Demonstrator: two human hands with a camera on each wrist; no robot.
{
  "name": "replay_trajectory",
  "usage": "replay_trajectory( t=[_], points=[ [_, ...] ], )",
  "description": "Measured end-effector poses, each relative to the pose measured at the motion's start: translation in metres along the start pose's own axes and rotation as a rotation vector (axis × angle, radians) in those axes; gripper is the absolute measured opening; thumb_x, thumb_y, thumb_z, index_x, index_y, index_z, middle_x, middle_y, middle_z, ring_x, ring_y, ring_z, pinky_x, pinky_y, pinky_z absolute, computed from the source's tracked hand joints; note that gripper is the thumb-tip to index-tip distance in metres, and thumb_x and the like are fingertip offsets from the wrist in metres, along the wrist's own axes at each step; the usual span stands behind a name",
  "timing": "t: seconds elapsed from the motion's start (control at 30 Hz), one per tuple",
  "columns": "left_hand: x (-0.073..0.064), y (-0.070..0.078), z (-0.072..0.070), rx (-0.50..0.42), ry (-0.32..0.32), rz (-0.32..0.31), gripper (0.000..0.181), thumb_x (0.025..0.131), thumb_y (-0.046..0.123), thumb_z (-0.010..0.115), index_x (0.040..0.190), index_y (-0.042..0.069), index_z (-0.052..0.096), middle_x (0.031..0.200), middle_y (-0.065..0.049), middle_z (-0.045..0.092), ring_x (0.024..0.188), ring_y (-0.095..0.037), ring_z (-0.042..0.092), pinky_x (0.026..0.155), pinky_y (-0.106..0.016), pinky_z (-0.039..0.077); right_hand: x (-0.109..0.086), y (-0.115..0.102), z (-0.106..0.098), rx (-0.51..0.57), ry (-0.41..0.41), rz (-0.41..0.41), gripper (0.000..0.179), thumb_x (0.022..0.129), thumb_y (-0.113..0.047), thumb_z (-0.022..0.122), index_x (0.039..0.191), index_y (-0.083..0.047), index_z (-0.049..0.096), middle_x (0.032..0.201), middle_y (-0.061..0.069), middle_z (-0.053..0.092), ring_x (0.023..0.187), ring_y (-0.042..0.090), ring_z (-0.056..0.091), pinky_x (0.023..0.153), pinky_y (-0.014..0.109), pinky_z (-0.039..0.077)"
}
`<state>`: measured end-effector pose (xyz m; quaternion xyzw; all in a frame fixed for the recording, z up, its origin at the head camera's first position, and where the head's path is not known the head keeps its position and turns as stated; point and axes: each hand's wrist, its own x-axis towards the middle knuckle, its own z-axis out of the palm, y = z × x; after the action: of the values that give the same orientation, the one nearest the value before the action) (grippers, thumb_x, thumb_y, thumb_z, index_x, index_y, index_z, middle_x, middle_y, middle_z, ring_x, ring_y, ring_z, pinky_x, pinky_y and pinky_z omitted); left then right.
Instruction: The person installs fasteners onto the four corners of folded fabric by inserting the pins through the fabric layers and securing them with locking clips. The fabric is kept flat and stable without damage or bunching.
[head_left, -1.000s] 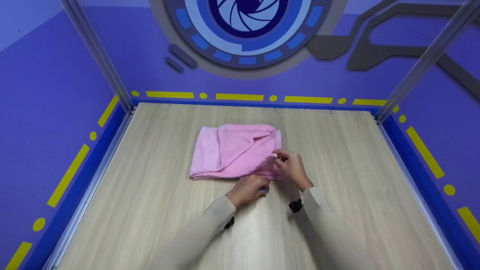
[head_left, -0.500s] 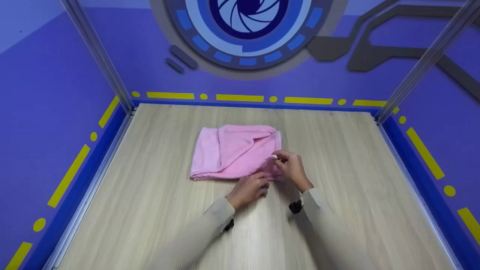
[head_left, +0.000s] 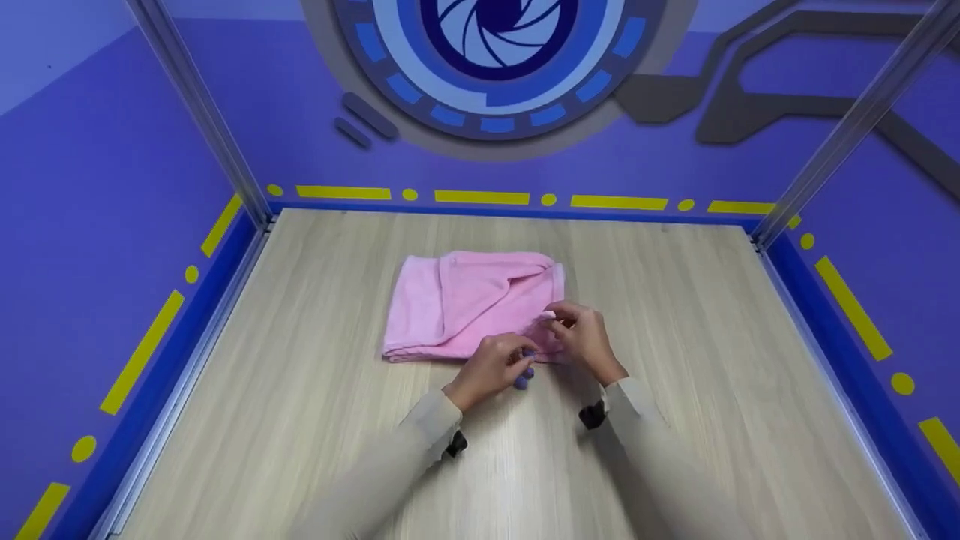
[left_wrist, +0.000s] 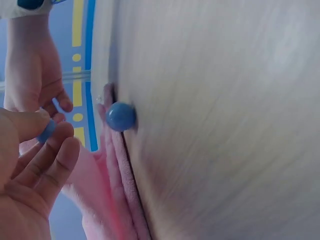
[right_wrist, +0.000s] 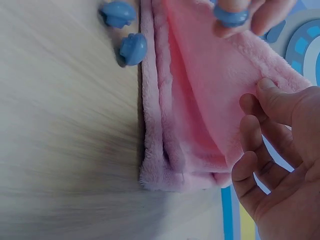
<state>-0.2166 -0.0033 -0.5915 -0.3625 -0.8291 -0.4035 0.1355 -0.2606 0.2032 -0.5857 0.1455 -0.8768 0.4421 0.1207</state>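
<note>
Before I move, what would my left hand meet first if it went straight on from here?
Probably the lifted flap of the pink towel, with your right hand, which pinches its edge, just beyond. Depth is hard to judge, so the right hand might come first.

Towel (head_left: 476,300): on table (head_left: 300,420), ahead of you. Two knobs (right_wrist: 134,49): beside towel's near edge. Third knob (left_wrist: 47,131): in your left hand (head_left: 486,371).

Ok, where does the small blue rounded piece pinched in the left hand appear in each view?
Head: the small blue rounded piece is below and right of centre, in the left hand.
Left wrist: the piece is near the left edge, about mid-height.
Right wrist: the piece is near the top edge, right of centre.
Shared landmark: the pink plush cloth.
</note>
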Motion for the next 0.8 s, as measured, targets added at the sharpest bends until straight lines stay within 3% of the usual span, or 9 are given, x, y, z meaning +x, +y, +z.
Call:
replay_trajectory(
  t=[0.2, 0.4, 0.6, 0.8],
  points=[
    [0.005, -0.005, -0.006, 0.003, 0.191, 0.02, 0.017, 0.084, -0.006, 0.073, 0.101, -0.001, 0.075, 0.098, -0.01, 0.075, 0.09, -0.02, 0.072, 0.086, -0.026, 0.058, -0.001, -0.001, -0.001, 0.019, -0.006, 0.023, 0.012, 0.09, -0.002, 0.077, 0.101, -0.007, 0.079, 0.09, 0.006, 0.076, 0.075, 0.017, 0.067, 0.064, 0.026, 0.054],
    [0.012, -0.014, -0.009, -0.007, 0.339, -0.051, 0.022, 0.083, -0.009, 0.068, 0.102, -0.001, 0.075, 0.098, -0.01, 0.075, 0.079, -0.017, 0.07, 0.07, -0.03, 0.059, -0.001, -0.003, -0.001, 0.045, -0.02, 0.07, 0.017, 0.091, 0.001, 0.072, 0.105, -0.008, 0.078, 0.091, 0.005, 0.076, 0.075, 0.018, 0.067, 0.065, 0.026, 0.054],
    [0.016, -0.019, -0.011, -0.066, 0.362, -0.108, 0.024, 0.08, -0.012, 0.066, 0.101, -0.003, 0.075, 0.096, -0.013, 0.076, 0.076, -0.02, 0.07, 0.07, -0.035, 0.06, -0.001, -0.006, 0.0, 0.07, -0.048, 0.108, 0.014, 0.093, -0.006, 0.075, 0.105, -0.011, 0.078, 0.091, 0.003, 0.076, 0.072, 0.016, 0.068, 0.064, 0.028, 0.054],
    [0.019, -0.02, -0.009, -0.122, 0.357, -0.13, 0.021, 0.083, -0.01, 0.067, 0.102, -0.003, 0.075, 0.095, -0.018, 0.075, 0.077, -0.02, 0.071, 0.071, -0.031, 0.06, 0.0, -0.007, 0.002, 0.088, -0.041, 0.093, 0.012, 0.092, -0.009, 0.077, 0.103, -0.013, 0.078, 0.088, 0.001, 0.077, 0.07, 0.019, 0.07, 0.062, 0.025, 0.054]
  ],
)
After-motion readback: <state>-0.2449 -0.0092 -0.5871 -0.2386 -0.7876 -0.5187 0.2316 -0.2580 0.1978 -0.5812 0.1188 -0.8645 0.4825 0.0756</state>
